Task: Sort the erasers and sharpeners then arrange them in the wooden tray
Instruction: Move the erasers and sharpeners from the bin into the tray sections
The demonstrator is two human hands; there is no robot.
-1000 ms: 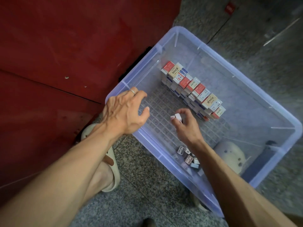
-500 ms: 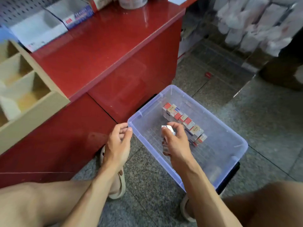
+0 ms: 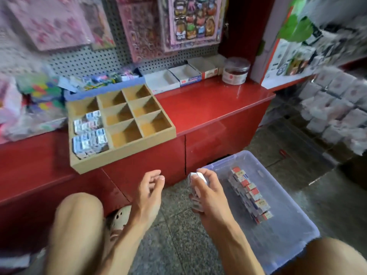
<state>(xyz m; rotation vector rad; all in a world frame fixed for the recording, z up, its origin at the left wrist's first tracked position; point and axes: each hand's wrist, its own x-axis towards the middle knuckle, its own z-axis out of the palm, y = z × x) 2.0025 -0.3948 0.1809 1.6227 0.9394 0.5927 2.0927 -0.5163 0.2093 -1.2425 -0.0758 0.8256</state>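
Right hand (image 3: 206, 193) is curled round a small stack of white boxed pieces (image 3: 198, 178), one sticking out above the fingertips and more tucked along the palm; blur hides whether they're erasers or sharpeners. My read: a handful per trip, so fewer runs from floor to counter. It sits over the near-left corner of the bin (image 3: 294, 231), clear of the floor of it, so the load looks lifted out and ready to carry up. Left hand (image 3: 148, 192) is empty, fingers loosely curled, hanging in front of the red counter (image 3: 214, 108) between knee and bin; probably free to steady or straighten pieces at the tray. Bin is a clear plastic tub on the stone floor, holding one tight row of red-and-cream boxes (image 3: 250, 193) stacked along its left-centre. The rest of its base looks bare from here. Tray (image 3: 123, 153) is wooden, a three-by-three grid, overhanging the counter's front edge, tilted toward the camera. Its left column holds blue-white packs (image 3: 89, 133): near and middle cells packed, far cell looks empty. The other six cells show bare wood. Judging by that, sorting is early, with one type placed and the red-cream type not yet started. Next cell to use is likely the middle column.
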